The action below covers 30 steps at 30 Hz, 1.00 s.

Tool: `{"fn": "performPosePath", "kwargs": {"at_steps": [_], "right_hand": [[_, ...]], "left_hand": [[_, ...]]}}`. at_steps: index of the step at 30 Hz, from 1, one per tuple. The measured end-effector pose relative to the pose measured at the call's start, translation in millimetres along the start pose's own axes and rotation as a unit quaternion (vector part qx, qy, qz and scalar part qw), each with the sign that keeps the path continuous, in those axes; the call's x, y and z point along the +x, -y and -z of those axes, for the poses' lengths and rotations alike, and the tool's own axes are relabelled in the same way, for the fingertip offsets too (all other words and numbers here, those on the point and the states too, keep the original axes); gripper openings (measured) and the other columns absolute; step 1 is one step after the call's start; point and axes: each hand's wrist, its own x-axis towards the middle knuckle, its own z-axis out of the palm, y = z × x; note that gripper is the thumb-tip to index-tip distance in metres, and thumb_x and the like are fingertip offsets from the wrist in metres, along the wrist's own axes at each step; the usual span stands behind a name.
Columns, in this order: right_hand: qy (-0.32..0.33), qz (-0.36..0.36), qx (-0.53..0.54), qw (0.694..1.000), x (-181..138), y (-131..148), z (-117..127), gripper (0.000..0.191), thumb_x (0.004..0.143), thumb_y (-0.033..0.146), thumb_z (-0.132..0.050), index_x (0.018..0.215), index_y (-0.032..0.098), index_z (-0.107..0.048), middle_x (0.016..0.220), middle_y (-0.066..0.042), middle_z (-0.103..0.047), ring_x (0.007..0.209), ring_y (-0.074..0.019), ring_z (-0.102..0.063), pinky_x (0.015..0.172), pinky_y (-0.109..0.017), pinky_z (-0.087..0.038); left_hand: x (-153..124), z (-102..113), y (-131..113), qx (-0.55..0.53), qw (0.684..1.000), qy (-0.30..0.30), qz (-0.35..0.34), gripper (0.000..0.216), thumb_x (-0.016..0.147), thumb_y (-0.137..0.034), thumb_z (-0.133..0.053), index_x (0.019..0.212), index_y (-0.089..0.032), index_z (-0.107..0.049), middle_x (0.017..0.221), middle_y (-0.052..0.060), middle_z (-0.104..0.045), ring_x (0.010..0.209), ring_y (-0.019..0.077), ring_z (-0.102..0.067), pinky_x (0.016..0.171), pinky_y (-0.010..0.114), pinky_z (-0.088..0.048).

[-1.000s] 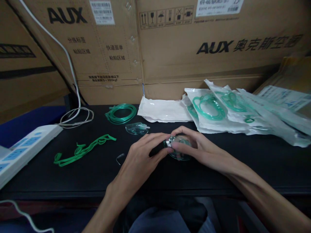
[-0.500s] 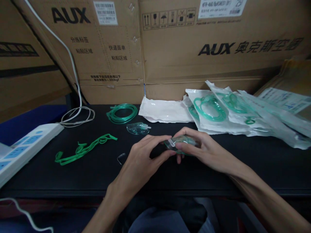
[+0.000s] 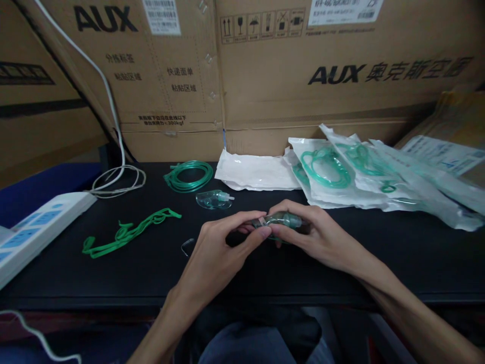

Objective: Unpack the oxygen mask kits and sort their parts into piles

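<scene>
The left grip [image 3: 223,241] and the right grip [image 3: 317,225] are both grasping a clear mask [image 3: 281,218], which is sitting between them, with thumbs on the near side. Fingers are covering both its ends, so its full outline is staying hidden, and a small pale strip [image 3: 262,221] beside the left thumb is showing only in part. Most of the left fingertips are disappearing behind the mask; whether its underside is touching the dark surface [image 3: 303,275], I cannot tell.

Just left of the left grip, a thin transparent piece [image 3: 185,247] is lying partly behind the hand, its shape barely standing out. Farther left, a tangled green strap [image 3: 131,238] is stretching out, its loops overlapping. Just beyond the left grip, a second clear mask [image 3: 214,199] is resting with a pale connector pointing right; its clear wall is blending into the black. Behind that, green tubing [image 3: 189,188] is lying coiled.

Beyond both grips, a white pouch [image 3: 257,172] is concealing whatever is inside. Beyond the right grip, packages [image 3: 326,177] are overlapping, glare blurring their contents. The picture's bottom and right edges are cutting off the forearms.
</scene>
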Motion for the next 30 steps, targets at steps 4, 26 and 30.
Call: {"fn": "performPosePath", "kwargs": {"at_steps": [4, 26, 30], "right_hand": [[0.001, 0.0, -0.028, 1.0, -1.5, 0.5, -1.6, 0.023, 0.098, 0.043, -0.058, 0.103, 0.021, -0.064, 0.079, 0.001, -0.067, 0.069, -0.0138, -0.063, 0.06, -0.024, -0.044], [-0.033, 0.067, -0.072, 0.995, 3.7, -0.6, -3.9, 0.024, 0.097, 0.04, -0.061, 0.115, 0.025, -0.065, 0.12, -0.005, -0.069, 0.11, -0.023, -0.064, 0.095, -0.034, -0.048], [-0.071, 0.065, -0.069, 0.993, 3.3, -0.9, -4.7, 0.028, 0.094, 0.037, -0.065, 0.12, 0.026, -0.064, 0.122, -0.006, -0.069, 0.115, -0.0245, -0.063, 0.1, -0.037, -0.047]], "left_hand": [[0.5, -0.2, 2.5, -0.03, 0.999, 0.002, 0.021, 0.027, 0.09, -0.036, -0.071, 0.114, -0.025, -0.075, 0.102, -0.004, -0.078, 0.088, 0.0123, -0.071, 0.081, 0.019, -0.055], [0.0, -1.0, 8.2, -0.068, 0.997, -0.041, 0.026, 0.031, 0.083, -0.028, -0.077, 0.114, -0.025, -0.072, 0.11, 0.0, -0.075, 0.09, 0.0147, -0.072, 0.084, 0.025, -0.059], [2.8, 1.7, 6.6, -0.126, 0.984, -0.071, 0.106, 0.028, 0.085, -0.04, -0.073, 0.103, -0.018, -0.074, 0.097, 0.004, -0.078, 0.085, 0.018, -0.074, 0.079, 0.028, -0.062]]}}
